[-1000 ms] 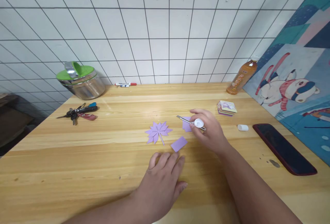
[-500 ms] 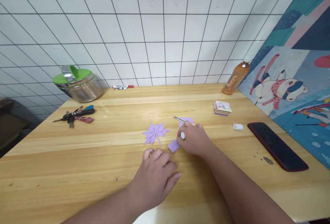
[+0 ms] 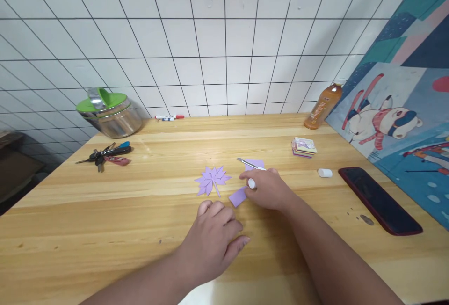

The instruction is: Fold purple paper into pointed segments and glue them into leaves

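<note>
A purple paper maple leaf (image 3: 212,180) with a stem lies flat on the table in front of my hands. My left hand (image 3: 217,237) rests just below it, empty, its fingers loosely bent and the thumb apart. To the right, my right hand (image 3: 268,188) is closed around a white glue stick (image 3: 252,183), whose round end shows. Its index finger reaches toward a craft knife (image 3: 249,163); whether they touch I cannot tell. The knife's blade lies over a purple paper sheet (image 3: 258,162). A smaller purple paper piece (image 3: 237,196) sits beside the same hand, partly covered.
At right are a white cap (image 3: 325,173), a phone (image 3: 380,200), a small stack of paper (image 3: 304,147) and a drink bottle (image 3: 323,106). At left stand a green-lidded steel pot (image 3: 115,115) and keys (image 3: 105,154). Markers (image 3: 169,117) lie along the tiled wall.
My right index finger has stretched out, away from the glue stick's end, toward the craft knife. The left hand keeps its pose. The whole view has shifted slightly.
</note>
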Demonstrator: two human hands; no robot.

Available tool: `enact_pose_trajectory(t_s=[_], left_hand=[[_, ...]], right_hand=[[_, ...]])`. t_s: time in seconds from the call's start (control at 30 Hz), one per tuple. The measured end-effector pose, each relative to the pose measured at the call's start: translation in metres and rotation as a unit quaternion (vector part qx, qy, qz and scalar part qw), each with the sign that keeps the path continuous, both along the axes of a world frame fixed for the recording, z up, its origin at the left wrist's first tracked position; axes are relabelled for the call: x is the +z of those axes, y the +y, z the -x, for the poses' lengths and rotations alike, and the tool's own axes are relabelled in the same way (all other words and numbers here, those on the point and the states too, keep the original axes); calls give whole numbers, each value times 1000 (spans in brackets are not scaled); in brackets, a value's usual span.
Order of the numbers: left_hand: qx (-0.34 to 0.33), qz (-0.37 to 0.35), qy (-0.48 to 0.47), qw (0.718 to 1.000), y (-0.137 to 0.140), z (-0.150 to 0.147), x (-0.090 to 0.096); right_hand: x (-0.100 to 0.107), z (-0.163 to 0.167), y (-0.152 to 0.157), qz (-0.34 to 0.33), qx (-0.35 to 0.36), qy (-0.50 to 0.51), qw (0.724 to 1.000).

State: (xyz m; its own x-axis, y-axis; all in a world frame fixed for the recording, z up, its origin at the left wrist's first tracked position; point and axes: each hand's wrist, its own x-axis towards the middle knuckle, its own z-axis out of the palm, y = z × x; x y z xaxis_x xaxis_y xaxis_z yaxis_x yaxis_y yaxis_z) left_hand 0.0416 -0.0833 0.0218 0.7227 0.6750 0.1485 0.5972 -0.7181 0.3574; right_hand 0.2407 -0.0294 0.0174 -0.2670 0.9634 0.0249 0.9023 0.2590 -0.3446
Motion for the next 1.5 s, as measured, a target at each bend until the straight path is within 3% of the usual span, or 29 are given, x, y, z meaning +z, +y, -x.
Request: enact_pose_trajectory(t_s=[0.47,0.57,0.67,0.73,0.83,0.87,0.93,1.03,1.13,1.5], left_hand=[[-4,10,3,1000,-1,0,-1],[-2,36,-21,999,-2,-1,-2],[13,106,-65,992,-1,-3,-5],[39,159,-106,981,2,-4,-8],[104,220,-200,949,12,-5,-13],[126,239,-228,936,16,-4,-14],[164,289,-274,902,22,-3,-14],[200,332,-344,855,29,-1,-13],[225,341,-386,827,31,1,-12],[220,336,-446,800,31,6,-13]], right_hand=[[2,0,7,6,58,-6,998],[4,-4,8,3,62,45,997],[7,-6,8,28,30,167,985],[8,-3,8,51,-30,305,950],[7,11,6,82,-131,513,844],[6,17,4,87,-157,555,813],[5,31,-2,89,-190,586,782],[6,47,-11,98,-194,570,792],[10,52,-16,88,-197,552,806],[8,51,-16,81,-203,543,811]])
